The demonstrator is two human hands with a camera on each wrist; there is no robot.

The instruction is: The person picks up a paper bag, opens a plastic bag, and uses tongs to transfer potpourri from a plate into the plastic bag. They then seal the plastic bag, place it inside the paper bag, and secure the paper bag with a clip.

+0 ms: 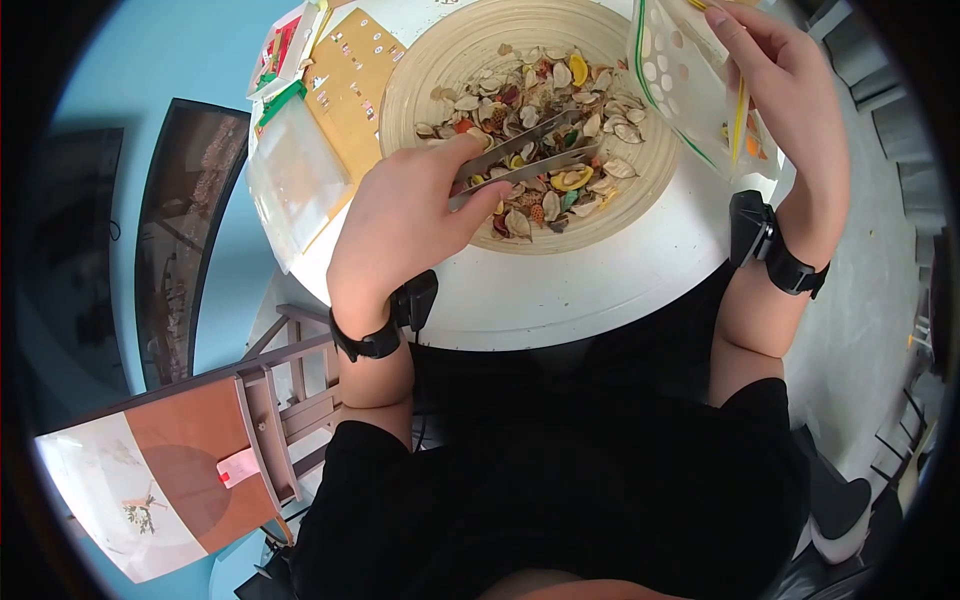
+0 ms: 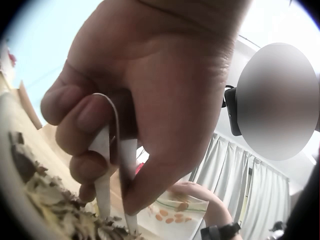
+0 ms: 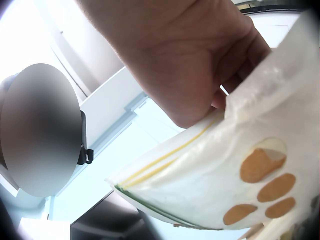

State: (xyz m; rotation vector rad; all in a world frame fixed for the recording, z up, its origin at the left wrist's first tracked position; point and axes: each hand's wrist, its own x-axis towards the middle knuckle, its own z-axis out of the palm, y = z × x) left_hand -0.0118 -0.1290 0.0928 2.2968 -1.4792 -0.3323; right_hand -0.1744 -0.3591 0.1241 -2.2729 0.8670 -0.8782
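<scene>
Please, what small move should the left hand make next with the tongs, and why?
Probably close the tongs on one piece. The left hand grips them with the tips apart, down in the dried mix in the wooden bowl, while the right hand holds the plastic bag beside it.

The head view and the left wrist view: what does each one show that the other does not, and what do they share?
Only the head view shows the whole wooden bowl, the white round table, the cards and packets lying left of the bowl, and the right hand holding up the spotted plastic bag. Only the left wrist view shows white curtains behind. Both show the left hand gripping metal tongs over the dried potpourri.
</scene>
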